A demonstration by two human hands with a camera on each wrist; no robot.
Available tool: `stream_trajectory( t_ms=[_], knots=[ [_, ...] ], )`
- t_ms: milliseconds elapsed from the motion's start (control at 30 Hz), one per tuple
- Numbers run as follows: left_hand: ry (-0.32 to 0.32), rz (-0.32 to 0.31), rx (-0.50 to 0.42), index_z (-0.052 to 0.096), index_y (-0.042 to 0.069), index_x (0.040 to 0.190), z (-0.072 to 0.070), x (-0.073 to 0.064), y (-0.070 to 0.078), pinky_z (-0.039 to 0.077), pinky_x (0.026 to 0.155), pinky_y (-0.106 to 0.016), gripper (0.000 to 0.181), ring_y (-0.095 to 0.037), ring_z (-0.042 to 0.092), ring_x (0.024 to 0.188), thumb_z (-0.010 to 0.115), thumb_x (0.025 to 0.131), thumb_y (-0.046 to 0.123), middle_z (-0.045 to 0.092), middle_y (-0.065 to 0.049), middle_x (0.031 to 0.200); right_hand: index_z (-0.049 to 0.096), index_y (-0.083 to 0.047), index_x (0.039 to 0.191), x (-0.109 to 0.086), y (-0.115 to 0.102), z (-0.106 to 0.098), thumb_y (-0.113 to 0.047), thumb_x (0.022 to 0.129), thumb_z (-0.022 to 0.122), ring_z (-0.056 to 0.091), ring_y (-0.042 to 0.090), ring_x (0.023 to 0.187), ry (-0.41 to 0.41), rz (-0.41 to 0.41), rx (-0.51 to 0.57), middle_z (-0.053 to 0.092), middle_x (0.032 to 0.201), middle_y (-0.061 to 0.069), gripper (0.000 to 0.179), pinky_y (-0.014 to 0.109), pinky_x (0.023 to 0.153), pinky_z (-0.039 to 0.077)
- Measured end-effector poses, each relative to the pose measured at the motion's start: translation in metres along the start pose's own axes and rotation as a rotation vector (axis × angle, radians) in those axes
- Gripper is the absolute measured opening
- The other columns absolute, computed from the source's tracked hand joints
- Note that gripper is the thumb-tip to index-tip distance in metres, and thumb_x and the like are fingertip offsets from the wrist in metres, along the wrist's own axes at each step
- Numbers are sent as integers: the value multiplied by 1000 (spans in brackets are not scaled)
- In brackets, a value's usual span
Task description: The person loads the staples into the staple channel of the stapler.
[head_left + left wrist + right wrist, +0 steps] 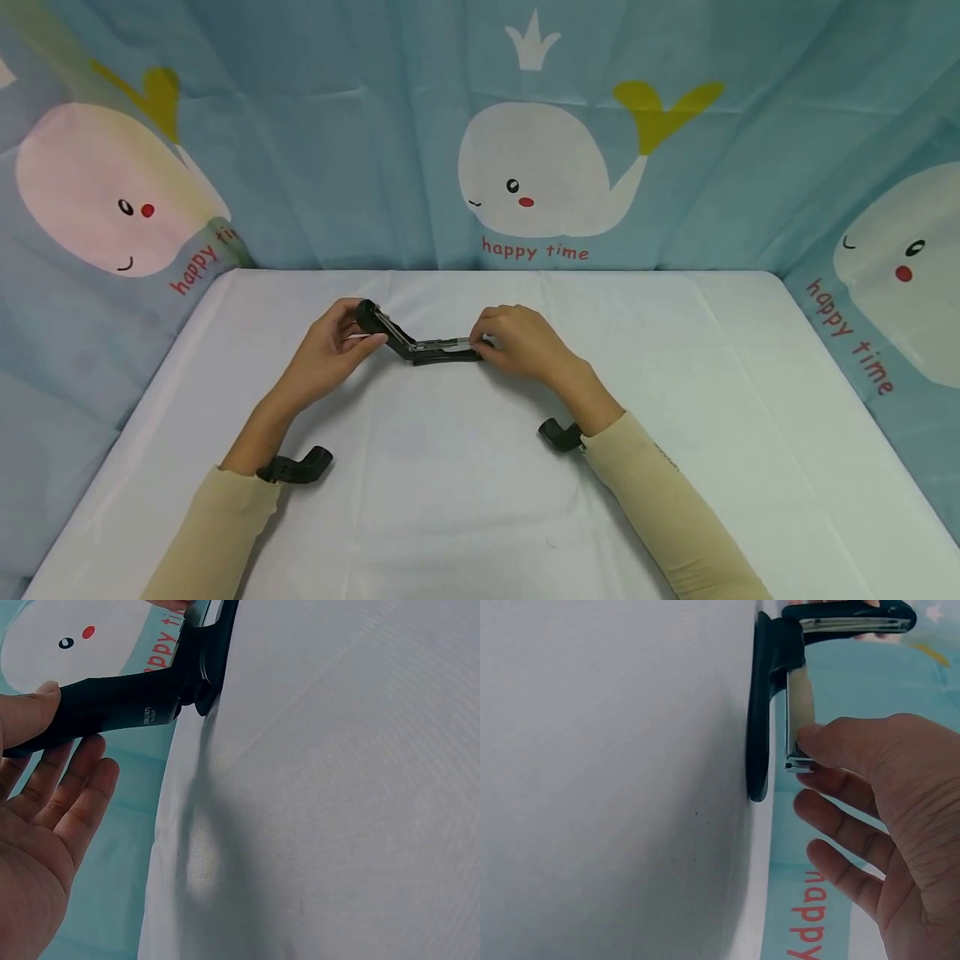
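Pinched between the thumb and fingers of the left hand (pixel 328 350) is the raised top arm of a black stapler with a silver metal staple channel (pixel 442 342), its body (pixel 447 357) spread wide at the hinge. Small pale lettering (pixel 152 716) marks the arm's side, too tiny to read surely; red words on the light-blue fabric backdrop (pixel 360 167) read "happy time" beside white whales (pixel 543 171).

At the right, the right hand (pixel 521 343) grips the channel's free end between thumb and forefinger, its other fingers apart and loosely bent. The stapler is at the far side of the table, left of centre, with its base down on the smooth white tablecloth (pixel 450 500). Beige sleeves (pixel 217 533) cover both forearms, and a black curved device (pixel 300 467) sits at each wrist. Blue fabric hangs along the far, left and right sides.
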State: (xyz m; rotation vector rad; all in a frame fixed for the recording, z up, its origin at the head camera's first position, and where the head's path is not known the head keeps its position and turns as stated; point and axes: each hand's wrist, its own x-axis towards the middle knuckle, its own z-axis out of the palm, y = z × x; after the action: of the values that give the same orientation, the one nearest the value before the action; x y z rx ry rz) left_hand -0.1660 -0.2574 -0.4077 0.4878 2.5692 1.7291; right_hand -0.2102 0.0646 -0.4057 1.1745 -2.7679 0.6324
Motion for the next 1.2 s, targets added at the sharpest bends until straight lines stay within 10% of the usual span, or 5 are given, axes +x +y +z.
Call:
stream_trajectory(
  t_ms=[1200],
  knots=[
    [4, 22, -7, 50, -1, 142, 4, 0, 2, 56, 98, -10, 45, 3, 66, 113, 70, 102, 7, 65, -13, 126, 74, -12, 125, -12, 11, 4, -27, 99, 75, 69, 19, 107, -81, 80, 12, 73, 118, 2, 30, 39, 95, 59]
  ],
)
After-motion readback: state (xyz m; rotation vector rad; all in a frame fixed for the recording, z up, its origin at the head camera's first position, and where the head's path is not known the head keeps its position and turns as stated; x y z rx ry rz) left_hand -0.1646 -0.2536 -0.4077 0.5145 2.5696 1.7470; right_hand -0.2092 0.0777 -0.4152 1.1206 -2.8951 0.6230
